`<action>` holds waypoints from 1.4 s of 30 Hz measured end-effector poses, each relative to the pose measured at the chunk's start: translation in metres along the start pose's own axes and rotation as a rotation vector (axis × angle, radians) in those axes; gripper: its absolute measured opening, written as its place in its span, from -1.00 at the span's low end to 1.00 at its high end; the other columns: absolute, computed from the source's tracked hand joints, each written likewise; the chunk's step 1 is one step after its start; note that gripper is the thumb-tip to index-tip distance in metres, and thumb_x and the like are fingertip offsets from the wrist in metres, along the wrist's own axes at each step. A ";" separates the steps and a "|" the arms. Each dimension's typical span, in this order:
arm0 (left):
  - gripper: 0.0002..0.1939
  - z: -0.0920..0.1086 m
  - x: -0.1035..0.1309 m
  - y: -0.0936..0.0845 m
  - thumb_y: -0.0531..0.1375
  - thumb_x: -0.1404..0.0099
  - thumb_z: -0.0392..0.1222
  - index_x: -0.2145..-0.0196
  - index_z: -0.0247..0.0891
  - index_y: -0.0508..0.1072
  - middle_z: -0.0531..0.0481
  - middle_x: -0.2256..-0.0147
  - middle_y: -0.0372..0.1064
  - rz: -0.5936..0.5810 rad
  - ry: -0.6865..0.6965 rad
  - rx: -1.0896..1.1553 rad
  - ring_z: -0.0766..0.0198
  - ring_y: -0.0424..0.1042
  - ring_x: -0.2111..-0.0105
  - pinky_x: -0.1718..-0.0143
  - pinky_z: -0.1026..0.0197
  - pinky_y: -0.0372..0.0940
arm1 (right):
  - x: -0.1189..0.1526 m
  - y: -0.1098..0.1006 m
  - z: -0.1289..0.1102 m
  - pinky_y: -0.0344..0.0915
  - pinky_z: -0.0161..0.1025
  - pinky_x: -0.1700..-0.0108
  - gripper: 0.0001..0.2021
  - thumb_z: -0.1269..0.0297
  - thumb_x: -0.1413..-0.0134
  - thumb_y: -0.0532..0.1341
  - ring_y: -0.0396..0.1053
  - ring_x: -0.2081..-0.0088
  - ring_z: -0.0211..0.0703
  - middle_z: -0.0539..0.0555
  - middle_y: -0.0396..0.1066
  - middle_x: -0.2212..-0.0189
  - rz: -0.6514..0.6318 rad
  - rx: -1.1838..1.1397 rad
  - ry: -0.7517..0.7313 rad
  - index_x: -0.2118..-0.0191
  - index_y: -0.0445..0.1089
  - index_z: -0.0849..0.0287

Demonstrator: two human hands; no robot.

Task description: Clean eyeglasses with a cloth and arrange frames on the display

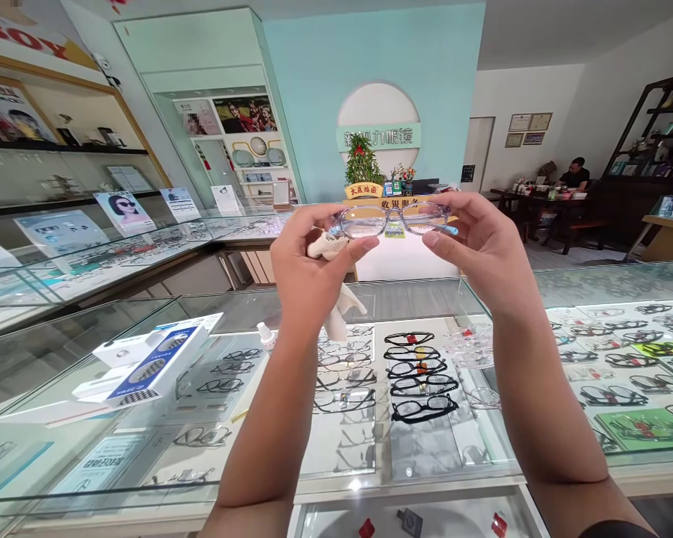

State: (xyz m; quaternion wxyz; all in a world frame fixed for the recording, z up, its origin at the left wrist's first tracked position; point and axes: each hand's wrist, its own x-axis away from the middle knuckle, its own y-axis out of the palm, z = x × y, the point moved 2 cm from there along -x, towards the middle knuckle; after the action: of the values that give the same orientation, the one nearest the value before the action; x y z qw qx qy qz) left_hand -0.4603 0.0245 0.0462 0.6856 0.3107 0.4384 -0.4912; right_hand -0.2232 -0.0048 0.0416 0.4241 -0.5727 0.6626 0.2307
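Note:
Raised in front of me is a pair of eyeglasses (393, 212) with a clear bluish-grey frame and light blue temple tips. My left hand (314, 258) pinches its left side between thumb and fingers. A crumpled cream cloth (336, 317) is also tucked in that hand and hangs down below it. On the other side, my right hand (482, 250) grips the right edge of the frame, thumb below and fingers above. Both hands are above the glass display counter, apart from its top.
Under the glass lie rows of eyeglasses, including a column of black frames (423, 385). A blue and white box (157, 366) and a small white bottle (266, 336) stand on the left. An open drawer (325, 521) is at the front. A person (576, 175) sits far back right.

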 end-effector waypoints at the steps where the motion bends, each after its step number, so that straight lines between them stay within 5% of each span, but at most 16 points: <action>1: -0.63 -0.002 0.000 0.001 0.58 -0.12 0.03 0.13 -0.03 0.70 0.03 0.25 0.45 -0.006 0.010 -0.006 0.16 0.42 0.21 0.18 0.12 0.34 | 0.000 0.000 -0.001 0.59 -0.09 -0.01 -0.62 0.14 -0.30 0.42 0.57 -0.13 0.00 0.08 0.57 -0.16 0.005 0.009 -0.003 -0.18 0.50 -0.06; 5: -0.67 -0.006 -0.001 0.003 0.56 -0.16 -0.01 0.12 -0.02 0.72 0.00 0.18 0.53 -0.018 0.037 -0.004 0.11 0.48 0.10 0.08 0.09 0.36 | 0.001 0.001 -0.004 0.59 -0.12 0.02 -0.64 0.14 -0.29 0.41 0.57 -0.10 -0.03 0.07 0.56 -0.14 0.016 0.028 -0.023 -0.16 0.50 -0.06; 15: -0.59 -0.013 -0.001 0.005 0.58 -0.12 0.14 0.16 -0.08 0.71 0.00 0.20 0.52 -0.028 -0.060 0.011 0.19 0.45 0.21 0.25 0.17 0.29 | 0.000 0.002 -0.004 0.57 -0.11 0.06 -0.66 0.15 -0.32 0.38 0.58 -0.03 -0.05 0.07 0.57 -0.11 0.029 0.039 0.006 -0.16 0.51 -0.05; 25: -0.63 0.000 0.004 0.005 0.61 -0.12 0.03 0.15 -0.07 0.70 0.03 0.27 0.44 0.002 0.086 -0.101 0.23 0.32 0.32 0.22 0.13 0.29 | -0.003 0.001 0.005 0.53 -0.07 0.04 -0.72 0.23 -0.23 0.38 0.57 0.04 -0.07 0.06 0.63 -0.04 0.026 -0.005 0.125 -0.05 0.57 0.02; 30: -0.55 0.004 0.002 0.002 0.60 -0.13 0.10 0.07 -0.07 0.70 -0.03 0.18 0.50 -0.080 0.149 -0.163 0.15 0.43 0.22 0.19 0.13 0.34 | -0.002 0.000 0.002 0.51 0.02 -0.08 -0.76 0.14 -0.30 0.40 0.57 -0.01 -0.05 0.05 0.63 -0.08 0.015 0.081 0.071 -0.04 0.61 -0.03; 35: -0.48 0.001 0.000 0.001 0.54 -0.20 0.23 -0.02 -0.06 0.69 -0.08 0.11 0.55 -0.234 0.266 -0.203 0.15 0.49 0.22 0.18 0.12 0.40 | -0.001 0.001 -0.003 0.43 0.07 -0.20 -0.94 0.22 -0.27 0.42 0.57 -0.10 0.03 0.06 0.67 0.02 -0.042 0.135 -0.017 0.19 0.68 0.00; 42: -0.45 -0.001 0.002 0.006 0.45 -0.28 0.31 -0.08 -0.05 0.66 -0.09 0.09 0.58 -0.333 0.375 -0.213 0.13 0.53 0.16 0.16 0.10 0.43 | 0.003 -0.004 -0.008 0.37 -0.02 -0.03 -0.86 0.15 -0.26 0.42 0.55 0.11 -0.04 0.07 0.68 0.16 -0.182 0.137 0.160 0.26 0.70 0.07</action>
State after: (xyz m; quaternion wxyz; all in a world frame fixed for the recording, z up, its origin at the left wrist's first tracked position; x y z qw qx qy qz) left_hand -0.4549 0.0260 0.0442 0.5309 0.2460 0.6521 -0.4821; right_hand -0.2217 -0.0140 0.0446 0.4272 -0.6167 0.6538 0.0992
